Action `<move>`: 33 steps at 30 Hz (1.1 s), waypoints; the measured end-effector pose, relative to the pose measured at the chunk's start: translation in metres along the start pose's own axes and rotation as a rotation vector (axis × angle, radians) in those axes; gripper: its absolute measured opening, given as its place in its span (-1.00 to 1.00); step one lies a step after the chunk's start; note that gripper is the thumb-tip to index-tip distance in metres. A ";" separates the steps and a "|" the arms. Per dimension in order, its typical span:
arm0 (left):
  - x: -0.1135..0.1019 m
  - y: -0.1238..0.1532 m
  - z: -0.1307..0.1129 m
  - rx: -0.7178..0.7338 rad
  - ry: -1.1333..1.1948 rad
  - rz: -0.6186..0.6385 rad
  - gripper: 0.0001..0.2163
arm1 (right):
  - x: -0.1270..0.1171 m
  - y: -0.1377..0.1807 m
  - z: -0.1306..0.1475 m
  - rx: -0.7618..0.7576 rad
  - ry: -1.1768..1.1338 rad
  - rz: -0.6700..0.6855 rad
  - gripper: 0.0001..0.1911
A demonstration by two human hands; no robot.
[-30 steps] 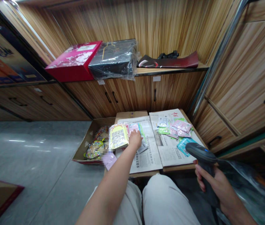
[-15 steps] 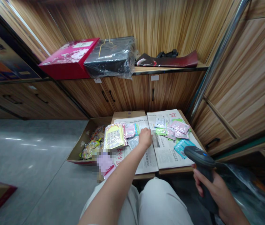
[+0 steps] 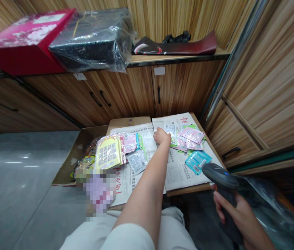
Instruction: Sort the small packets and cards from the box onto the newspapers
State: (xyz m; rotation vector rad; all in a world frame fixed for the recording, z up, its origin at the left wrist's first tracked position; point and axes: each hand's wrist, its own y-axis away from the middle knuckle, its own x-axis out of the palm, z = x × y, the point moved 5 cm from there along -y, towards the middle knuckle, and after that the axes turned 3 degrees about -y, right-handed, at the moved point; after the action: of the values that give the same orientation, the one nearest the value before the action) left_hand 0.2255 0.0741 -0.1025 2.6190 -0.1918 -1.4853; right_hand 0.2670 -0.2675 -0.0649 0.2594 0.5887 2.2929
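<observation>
My left hand (image 3: 162, 136) reaches over the newspaper, palm down, beside a heap of small sachets. Its thumb is apart from the curved fingers, close to a silver-white sachet (image 3: 170, 130); whether they touch is hidden. In that heap are pink sachets (image 3: 193, 134), green ones and a blue sachet (image 3: 198, 161) nearest me. My right hand (image 3: 236, 211) is wrapped round the handle of a black barcode scanner (image 3: 221, 178), held right of the newspaper. Left of my forearm lie another silver sachet (image 3: 137, 161), a pink sachet (image 3: 130, 143) and a yellow printed packet (image 3: 108, 152).
Newspaper sheets (image 3: 176, 178) cover a low cardboard surface. An open carton (image 3: 65, 170) with wrapped goods stands at its left. Behind, a shelf carries a pink box (image 3: 45, 52) and a plastic-wrapped dark box (image 3: 92, 48). Wooden cabinets (image 3: 274, 86) close off the right side.
My left hand has moved from the left-hand sachets to the edge of the right-hand heap. The view has shifted, with the shelf boxes farther left. The scanner stays in my right hand.
</observation>
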 end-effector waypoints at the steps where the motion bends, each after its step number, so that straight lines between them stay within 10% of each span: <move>1: 0.002 -0.001 0.002 -0.031 0.034 0.003 -0.55 | 0.000 0.001 0.000 0.000 -0.001 0.003 -0.49; 8: 0.001 0.004 0.017 0.001 0.324 0.049 -0.85 | 0.003 0.008 0.001 -0.031 0.017 -0.009 -0.51; 19: -0.073 0.054 0.067 -0.013 0.673 0.285 -0.84 | 0.022 0.032 0.024 -0.199 -0.010 0.011 -0.52; 33: -0.064 0.075 0.064 0.155 0.620 0.323 -0.93 | 0.029 0.044 0.040 -0.265 0.128 0.015 -0.62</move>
State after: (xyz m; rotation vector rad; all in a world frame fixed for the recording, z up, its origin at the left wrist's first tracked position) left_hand 0.1345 0.0086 -0.0682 2.8409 -0.6382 -0.5436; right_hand 0.2335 -0.2607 -0.0085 -0.0112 0.3402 2.3827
